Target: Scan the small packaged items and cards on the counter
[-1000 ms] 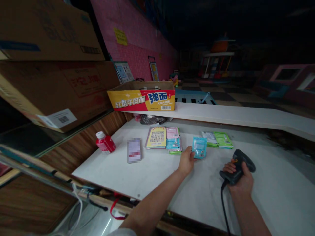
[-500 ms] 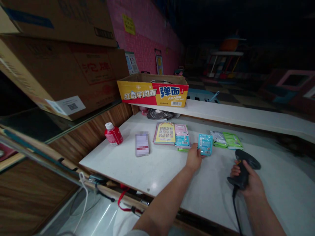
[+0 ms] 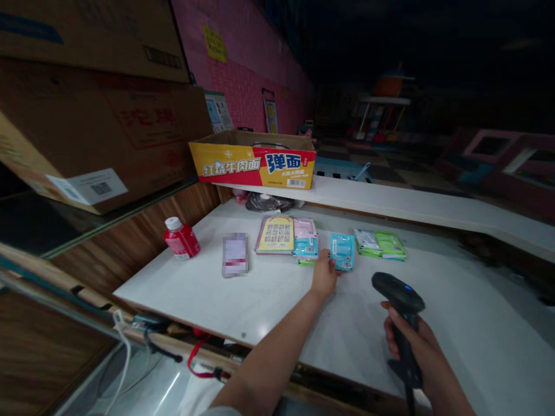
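My left hand [image 3: 325, 274] grips a blue packet [image 3: 342, 251] by its left edge, just over the white tabletop [image 3: 286, 294]. To its left lie a stack of pink and blue packets [image 3: 306, 238] and a booklet with a yellow page of printed codes [image 3: 278, 233]. Grey and green packets [image 3: 380, 244] rest to its right. My right hand [image 3: 416, 341] is wrapped round the handle of a black barcode scanner [image 3: 399, 293], whose head points left toward the blue packet; a small blue light glows on its top.
A phone [image 3: 235, 254] lies left of the booklet, and a red bottle with a white cap [image 3: 181, 238] stands farther left. An open noodle carton [image 3: 254, 164] sits on the raised ledge [image 3: 390, 196]. Large cardboard boxes [image 3: 104, 127] are stacked at the left.
The scanner has turned, its head swinging to point left, and a blue light now shows on it. The left hand still holds the blue packet. The whole view has shifted slightly.
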Demonstrator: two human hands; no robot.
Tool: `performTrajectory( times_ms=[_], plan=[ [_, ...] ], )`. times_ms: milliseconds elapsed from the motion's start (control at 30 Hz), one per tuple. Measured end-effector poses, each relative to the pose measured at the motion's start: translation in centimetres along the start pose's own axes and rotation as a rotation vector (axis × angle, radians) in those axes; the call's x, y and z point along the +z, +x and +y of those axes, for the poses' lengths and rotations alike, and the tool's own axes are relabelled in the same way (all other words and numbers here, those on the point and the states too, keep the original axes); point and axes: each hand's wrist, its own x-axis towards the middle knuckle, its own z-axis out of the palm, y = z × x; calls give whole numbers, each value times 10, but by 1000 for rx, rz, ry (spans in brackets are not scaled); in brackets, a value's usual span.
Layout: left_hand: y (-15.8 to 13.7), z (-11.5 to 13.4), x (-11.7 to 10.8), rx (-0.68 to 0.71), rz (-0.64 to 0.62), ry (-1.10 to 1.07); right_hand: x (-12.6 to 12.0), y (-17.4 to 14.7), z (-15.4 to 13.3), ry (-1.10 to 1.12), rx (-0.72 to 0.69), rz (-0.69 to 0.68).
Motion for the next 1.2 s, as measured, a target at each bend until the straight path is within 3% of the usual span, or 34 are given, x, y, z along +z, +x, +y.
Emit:
performTrajectory(
  times_ms=[267, 433, 633, 767, 967, 1200],
  plan=[
    [6, 4, -2, 13, 14, 7, 4, -18, -1, -41, -42, -39],
    [8, 3, -3, 33, 65, 98, 0, -16, 5, -40, -34, -65],
    [6, 4, -1, 1, 8, 27, -1, -1, 5, 27, -11, -95],
    [2, 9, 0, 11, -5, 15, 5, 37, -4, 252, -7, -109],
    [-1, 9, 0, 24, -29, -1, 8, 97, -10, 773, 60, -189],
    [-3, 16, 1, 22, -42, 1, -5, 116, 14, 1007, 53, -285]
  ],
)
